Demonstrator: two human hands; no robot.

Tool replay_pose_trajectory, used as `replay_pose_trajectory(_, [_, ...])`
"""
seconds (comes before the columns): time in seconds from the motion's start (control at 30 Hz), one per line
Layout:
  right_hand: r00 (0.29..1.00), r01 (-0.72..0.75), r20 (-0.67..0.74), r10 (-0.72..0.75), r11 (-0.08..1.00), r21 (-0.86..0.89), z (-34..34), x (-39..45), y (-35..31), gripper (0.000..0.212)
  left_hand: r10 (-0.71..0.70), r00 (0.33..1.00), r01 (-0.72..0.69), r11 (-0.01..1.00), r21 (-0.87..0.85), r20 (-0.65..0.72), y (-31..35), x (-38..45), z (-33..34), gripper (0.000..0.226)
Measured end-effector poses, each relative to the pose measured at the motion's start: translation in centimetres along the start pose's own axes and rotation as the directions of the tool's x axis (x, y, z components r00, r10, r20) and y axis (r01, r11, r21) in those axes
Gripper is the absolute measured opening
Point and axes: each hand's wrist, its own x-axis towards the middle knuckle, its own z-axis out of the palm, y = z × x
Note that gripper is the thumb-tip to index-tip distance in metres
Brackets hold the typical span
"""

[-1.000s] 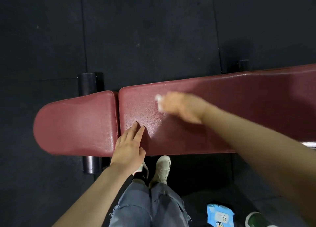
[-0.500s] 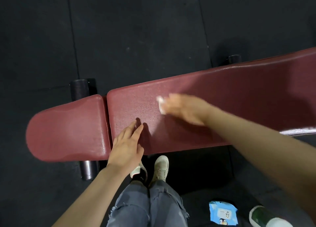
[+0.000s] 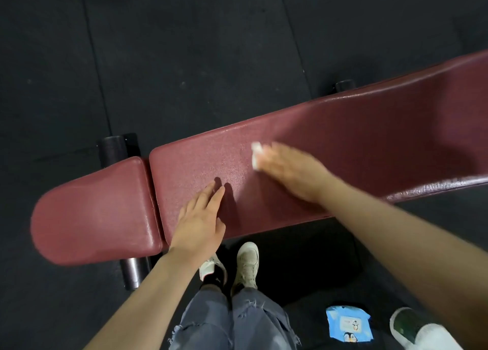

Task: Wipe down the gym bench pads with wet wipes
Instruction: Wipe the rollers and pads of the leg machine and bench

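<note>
A white wipe (image 3: pixel 255 153) peeks out beyond the right hand's (image 3: pixel 290 171) straight fingers, pressed flat on the maroon bench (image 3: pixel 369 143). The left hand (image 3: pixel 198 223) rests flat nearby, fingers together. A blue wipe pack (image 3: pixel 348 326) lies on the floor behind.

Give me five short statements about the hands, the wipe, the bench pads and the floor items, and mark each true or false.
1. The right hand presses a white wet wipe onto the long maroon vinyl back pad. True.
2. The left hand grips the blue wipes packet. False: it rests flat on the long pad; the packet lies on the black rubber floor.
3. The short rounded maroon seat pad lies left of the long pad. True.
4. Both hands hold wipes. False: only the right does.
5. The wipe lies on the seat pad. False: it is on the long pad.
</note>
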Motion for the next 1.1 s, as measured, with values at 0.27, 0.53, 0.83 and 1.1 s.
replay_pose_trajectory(0.27, [0.948,-0.269,-0.164,0.273,0.962,0.047,3.2,-4.5,-2.6,0.074,-0.005,0.999,0.003,0.999,0.035,0.051,1.1,0.2,0.2,0.071])
replay_pose_trajectory(0.53, [0.910,-0.292,-0.268,0.315,0.948,0.125,3.8,-6.3,-1.7,0.067,0.017,0.998,-0.018,1.000,0.020,0.064,1.9,0.7,0.4,0.070])
replay_pose_trajectory(0.83, [0.848,-0.465,-0.233,0.476,0.879,0.104,1.0,-2.5,0.6,0.064,0.015,0.996,-0.018,0.999,0.031,0.087,3.1,0.9,0.6,0.070])
replay_pose_trajectory(1.1, [0.836,-0.424,-0.307,0.454,0.891,0.163,2.9,-11.3,-1.3,0.062,0.059,0.995,-0.060,0.998,0.017,0.085,4.0,0.2,0.8,0.068])
